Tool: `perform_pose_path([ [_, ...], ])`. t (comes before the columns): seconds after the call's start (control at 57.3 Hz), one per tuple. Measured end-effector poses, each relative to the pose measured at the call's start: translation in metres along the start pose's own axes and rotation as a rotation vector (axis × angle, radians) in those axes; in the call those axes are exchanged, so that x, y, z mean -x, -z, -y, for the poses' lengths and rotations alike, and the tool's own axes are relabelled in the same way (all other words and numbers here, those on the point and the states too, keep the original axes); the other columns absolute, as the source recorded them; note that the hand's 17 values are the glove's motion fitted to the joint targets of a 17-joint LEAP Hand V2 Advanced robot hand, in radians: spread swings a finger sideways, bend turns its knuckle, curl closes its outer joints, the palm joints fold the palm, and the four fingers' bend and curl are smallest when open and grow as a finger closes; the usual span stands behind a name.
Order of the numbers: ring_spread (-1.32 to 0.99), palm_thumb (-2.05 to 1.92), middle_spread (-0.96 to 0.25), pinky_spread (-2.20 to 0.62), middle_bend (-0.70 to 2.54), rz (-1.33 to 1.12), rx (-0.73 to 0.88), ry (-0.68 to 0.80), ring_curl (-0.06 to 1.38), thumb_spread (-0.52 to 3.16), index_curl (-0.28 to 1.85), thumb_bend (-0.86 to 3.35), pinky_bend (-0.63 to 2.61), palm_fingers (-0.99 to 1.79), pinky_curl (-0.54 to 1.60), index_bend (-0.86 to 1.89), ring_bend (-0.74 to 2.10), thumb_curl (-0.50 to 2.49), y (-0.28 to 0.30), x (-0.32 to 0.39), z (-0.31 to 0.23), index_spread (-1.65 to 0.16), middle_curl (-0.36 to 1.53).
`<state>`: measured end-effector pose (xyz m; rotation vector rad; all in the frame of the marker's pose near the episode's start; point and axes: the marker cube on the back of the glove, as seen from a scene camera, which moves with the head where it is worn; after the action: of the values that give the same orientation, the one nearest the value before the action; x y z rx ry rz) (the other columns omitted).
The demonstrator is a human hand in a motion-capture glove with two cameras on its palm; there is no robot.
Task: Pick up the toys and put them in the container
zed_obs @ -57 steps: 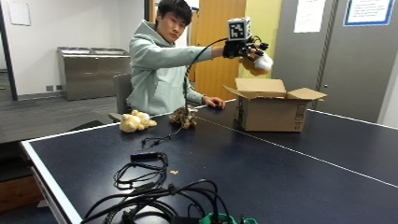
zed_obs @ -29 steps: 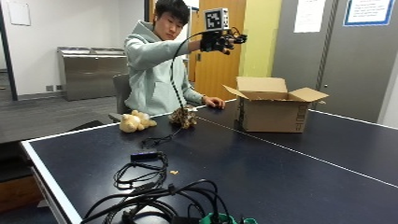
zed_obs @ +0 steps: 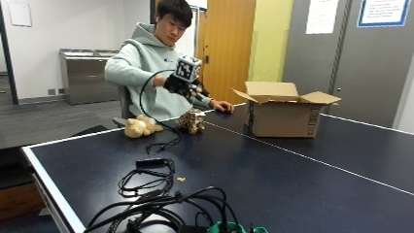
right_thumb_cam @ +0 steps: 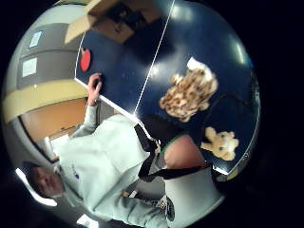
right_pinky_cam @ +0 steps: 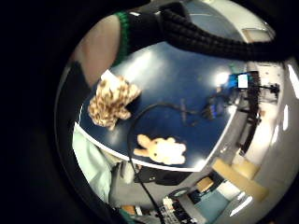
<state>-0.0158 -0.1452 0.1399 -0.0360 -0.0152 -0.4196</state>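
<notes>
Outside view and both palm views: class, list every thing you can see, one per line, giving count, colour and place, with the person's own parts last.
Spotted plush toy: one, tan with dark spots, on the table below the gloved hand.
Cream plush toy: one, pale yellow, on the table near its edge, beside the spotted one.
Cardboard box: one, brown, flaps open, on the table past the white centre line.
Table: one, dark blue with white lines.
Cables: a tangle, black, on the table's near end.
Red disc: one, on the table near the box.
Bare hand: one, resting on the table beside the box.
Gloved right hand: one, black glove, raised above the spotted toy, holding nothing.
</notes>
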Motion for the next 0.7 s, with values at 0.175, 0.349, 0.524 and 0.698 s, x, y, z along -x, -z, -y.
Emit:
perform_pose_path([
  [0.175,0.06,0.07,0.03,0.09,0.08,0.140,0.088,-0.114,0.19,1.20,0.34,-0.01,1.00,-0.27,0.33,0.15,0.14,0.33,-0.091,0.029,0.009,-0.33,0.16],
  [0.349,0.06,0.19,0.03,0.07,0.03,-0.040,0.075,-0.104,0.19,1.22,0.34,0.03,1.09,-0.13,0.35,0.17,0.24,0.35,-0.134,0.063,0.006,-0.33,0.12],
  [0.524,-0.17,0.41,-0.04,-0.22,0.12,-0.089,0.061,-0.051,0.33,1.30,0.35,0.12,1.16,0.50,0.34,0.16,0.80,0.41,-0.124,0.057,0.019,-0.30,0.09],
  [0.698,-0.35,0.64,-0.15,-0.37,0.32,-0.182,0.268,0.029,0.44,1.03,0.38,0.16,1.19,0.76,0.39,0.17,0.97,0.55,-0.129,0.108,0.006,-0.29,0.16],
])
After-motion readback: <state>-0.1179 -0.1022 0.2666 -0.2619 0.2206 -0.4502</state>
